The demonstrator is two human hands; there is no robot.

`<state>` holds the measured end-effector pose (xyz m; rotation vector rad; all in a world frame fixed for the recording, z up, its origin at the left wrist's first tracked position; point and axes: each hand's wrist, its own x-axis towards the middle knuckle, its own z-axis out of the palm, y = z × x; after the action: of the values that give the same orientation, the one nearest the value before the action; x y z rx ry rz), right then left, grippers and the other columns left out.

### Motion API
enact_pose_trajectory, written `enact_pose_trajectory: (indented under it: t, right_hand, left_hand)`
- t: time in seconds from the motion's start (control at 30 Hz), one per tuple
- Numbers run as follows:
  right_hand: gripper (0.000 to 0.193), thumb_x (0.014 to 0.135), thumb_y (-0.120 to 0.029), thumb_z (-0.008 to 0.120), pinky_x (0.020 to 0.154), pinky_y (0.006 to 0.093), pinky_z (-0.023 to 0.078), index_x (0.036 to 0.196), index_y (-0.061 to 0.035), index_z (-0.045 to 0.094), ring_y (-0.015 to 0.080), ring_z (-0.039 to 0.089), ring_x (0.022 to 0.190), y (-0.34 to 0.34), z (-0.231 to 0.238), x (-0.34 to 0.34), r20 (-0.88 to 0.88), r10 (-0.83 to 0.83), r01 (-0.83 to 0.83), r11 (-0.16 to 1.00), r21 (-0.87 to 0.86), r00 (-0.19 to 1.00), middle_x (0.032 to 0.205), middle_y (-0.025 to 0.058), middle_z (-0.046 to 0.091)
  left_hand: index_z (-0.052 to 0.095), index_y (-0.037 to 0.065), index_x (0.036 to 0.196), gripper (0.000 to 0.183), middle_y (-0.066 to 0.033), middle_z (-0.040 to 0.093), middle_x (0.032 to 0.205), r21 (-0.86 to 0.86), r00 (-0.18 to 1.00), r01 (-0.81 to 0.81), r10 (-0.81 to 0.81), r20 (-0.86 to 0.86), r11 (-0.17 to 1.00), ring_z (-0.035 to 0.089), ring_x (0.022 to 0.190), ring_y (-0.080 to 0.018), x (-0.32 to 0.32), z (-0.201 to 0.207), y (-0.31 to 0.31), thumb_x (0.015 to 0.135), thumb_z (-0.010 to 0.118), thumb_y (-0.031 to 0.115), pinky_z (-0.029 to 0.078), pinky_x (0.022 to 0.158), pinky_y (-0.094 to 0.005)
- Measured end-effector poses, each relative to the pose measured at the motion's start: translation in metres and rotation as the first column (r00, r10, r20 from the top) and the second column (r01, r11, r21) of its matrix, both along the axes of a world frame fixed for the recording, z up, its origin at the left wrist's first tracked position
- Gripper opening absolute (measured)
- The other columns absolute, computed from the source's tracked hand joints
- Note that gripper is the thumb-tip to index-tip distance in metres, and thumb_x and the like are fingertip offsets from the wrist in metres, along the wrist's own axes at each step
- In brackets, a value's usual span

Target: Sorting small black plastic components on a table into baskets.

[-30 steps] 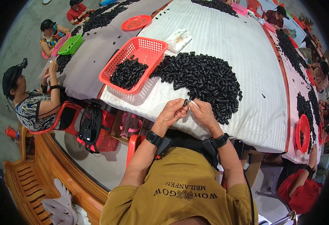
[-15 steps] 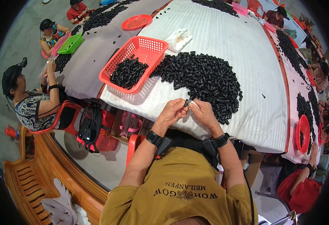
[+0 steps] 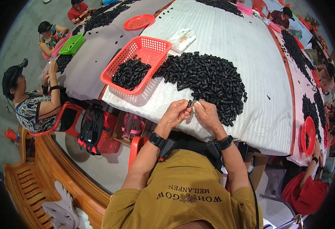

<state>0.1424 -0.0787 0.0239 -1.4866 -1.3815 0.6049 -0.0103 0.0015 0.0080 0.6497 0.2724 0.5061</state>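
Note:
Close to the near table edge, my left hand [image 3: 178, 113] pinches a small black cylindrical piece [image 3: 190, 103] between thumb and fingers. My right hand [image 3: 208, 114] is closed beside it, its fingertips right at the same piece; a small whitish bit shows there, too small to name. Just beyond my hands lies a large heap of similar black pieces [image 3: 213, 82], spread on the white cloth. To the left of the heap, a red plastic basket [image 3: 158, 57] stands with a pile of black pieces in its near part.
A white tray [image 3: 182, 40] and a red round tray [image 3: 138, 22] sit farther back on the table cloth [image 3: 268, 128]. At left, a person [image 3: 34, 99] works near a green basket [image 3: 71, 44]. Another person's red sleeve [image 3: 304, 192] is at right, below a red basket [image 3: 307, 135].
The black piece between my fingertips has turned a little to stand more upright. My hands have barely shifted. At right, the person in red has moved their arm slightly.

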Motion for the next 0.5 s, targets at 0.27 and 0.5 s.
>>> enact_pose_trajectory:
  t: [0.27,0.5]
  right_hand:
    - [0.031,0.085,-0.027,0.054,0.048,0.0321,0.037,0.071,0.0007,0.054,0.0200,0.045,0.048,-0.0003,0.0037,-0.0018,0.040,0.011,-0.011,1.000,-0.013,0.999,0.056,0.0151,0.048]
    - [0.033,0.084,-0.029,0.055,0.048,0.0327,0.038,0.070,0.0003,0.053,0.0219,0.048,0.048,-0.0006,0.0045,-0.0015,0.069,0.009,-0.006,0.999,-0.037,0.998,0.056,0.0157,0.049]
  left_hand:
    - [0.054,0.000,0.088,0.023,-0.0039,0.053,0.073,0.001,1.000,0.013,-0.013,0.014,1.000,0.043,0.057,-0.0087,-0.0004,-0.0018,-0.0002,0.089,0.054,0.023,0.037,0.051,-0.0208]
    - [0.054,0.000,0.088,0.022,-0.0039,0.054,0.073,-0.008,0.999,0.031,-0.031,0.022,0.999,0.045,0.057,-0.0088,-0.0008,-0.0019,0.0006,0.089,0.054,0.022,0.040,0.052,-0.0204]
